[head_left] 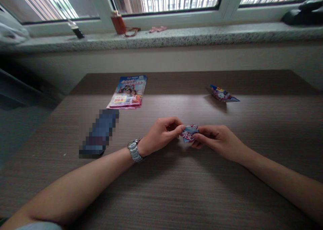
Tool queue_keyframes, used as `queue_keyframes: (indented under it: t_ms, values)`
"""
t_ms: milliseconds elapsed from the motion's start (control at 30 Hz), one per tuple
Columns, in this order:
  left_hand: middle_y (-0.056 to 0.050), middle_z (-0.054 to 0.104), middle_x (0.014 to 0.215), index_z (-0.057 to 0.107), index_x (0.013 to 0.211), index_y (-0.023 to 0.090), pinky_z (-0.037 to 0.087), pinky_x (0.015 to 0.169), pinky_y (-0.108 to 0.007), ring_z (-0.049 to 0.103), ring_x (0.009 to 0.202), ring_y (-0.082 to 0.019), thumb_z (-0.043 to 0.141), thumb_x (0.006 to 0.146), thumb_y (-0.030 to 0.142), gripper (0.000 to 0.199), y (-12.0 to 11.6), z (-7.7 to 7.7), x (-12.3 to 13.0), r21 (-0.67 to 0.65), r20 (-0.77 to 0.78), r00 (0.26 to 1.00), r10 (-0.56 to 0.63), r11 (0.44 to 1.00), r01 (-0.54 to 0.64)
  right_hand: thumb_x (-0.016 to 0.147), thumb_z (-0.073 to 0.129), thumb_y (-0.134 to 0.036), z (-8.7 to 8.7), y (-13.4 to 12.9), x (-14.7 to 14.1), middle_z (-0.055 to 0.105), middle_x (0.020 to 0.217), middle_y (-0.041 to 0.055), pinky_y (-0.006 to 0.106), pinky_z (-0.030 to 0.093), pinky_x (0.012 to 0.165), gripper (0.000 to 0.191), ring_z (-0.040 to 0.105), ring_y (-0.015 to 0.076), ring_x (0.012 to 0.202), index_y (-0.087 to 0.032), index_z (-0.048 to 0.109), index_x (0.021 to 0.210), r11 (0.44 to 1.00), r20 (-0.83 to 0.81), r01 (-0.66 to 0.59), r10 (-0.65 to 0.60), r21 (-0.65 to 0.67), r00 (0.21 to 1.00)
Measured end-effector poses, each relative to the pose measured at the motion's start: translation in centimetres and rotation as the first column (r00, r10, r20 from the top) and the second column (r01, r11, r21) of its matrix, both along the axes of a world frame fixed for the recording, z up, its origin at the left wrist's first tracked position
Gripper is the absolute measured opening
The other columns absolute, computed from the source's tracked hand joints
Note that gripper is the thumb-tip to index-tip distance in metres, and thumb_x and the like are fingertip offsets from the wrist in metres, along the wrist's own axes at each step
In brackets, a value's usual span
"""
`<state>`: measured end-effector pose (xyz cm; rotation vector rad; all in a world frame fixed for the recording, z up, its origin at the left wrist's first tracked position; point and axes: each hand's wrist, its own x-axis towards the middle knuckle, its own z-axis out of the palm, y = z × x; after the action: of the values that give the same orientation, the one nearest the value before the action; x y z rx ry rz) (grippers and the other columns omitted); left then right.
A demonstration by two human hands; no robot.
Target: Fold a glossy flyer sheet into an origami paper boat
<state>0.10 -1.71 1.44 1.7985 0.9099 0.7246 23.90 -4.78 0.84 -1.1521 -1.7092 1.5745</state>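
Note:
A small folded piece of printed paper (189, 133), light blue with red and white marks, is held between both hands above the wooden table. My left hand (166, 132) pinches its left edge with thumb and fingers; a silver watch (135, 150) is on that wrist. On the other side, my right hand (214, 139) grips the paper's right edge, thumb on top and fingers beneath. Beyond my right hand, a folded colourful paper shape (223, 94) rests on the table. To the left lies a stack of printed leaflets (128, 92).
A pixelated dark flat object (101, 132) lies left of my left hand on the table (171, 196). On the stone windowsill (189, 37) are an orange-brown container (118, 23), a small black-and-white item (76, 29), a pink item (157, 29) and a black object (304, 15).

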Motion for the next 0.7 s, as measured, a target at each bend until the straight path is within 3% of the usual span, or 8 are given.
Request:
queue_keyframes:
  t_ms: [233,700]
  values:
    - [-0.002,0.072,0.090,0.070,0.098,0.013,0.048,0.071,-0.019,0.064,0.080,-0.010,0.060,0.097,0.024,0.015,-0.56,0.35,0.30,0.114,-0.009,1.000,0.008,0.993,-0.007,0.094,0.066,-0.045,-0.36,0.08,0.17,0.078,0.089,0.0038,0.028,0.062,0.072,0.032,0.074,0.0163,0.077,-0.019,0.076,0.109,1.000,-0.014,-0.018,0.018,-0.011,1.000]
    - [-0.002,0.073,0.090,0.072,0.095,0.014,0.050,0.073,-0.019,0.065,0.081,-0.011,0.065,0.097,0.029,0.017,-0.16,0.61,0.26,0.074,-0.013,1.000,-0.028,0.997,0.029,0.098,0.059,-0.043,-0.26,-0.23,-0.39,0.077,0.093,0.0046,0.027,0.061,0.074,0.031,0.073,0.0152,0.078,-0.017,0.073,0.109,0.997,0.004,-0.071,0.071,0.031,0.997]
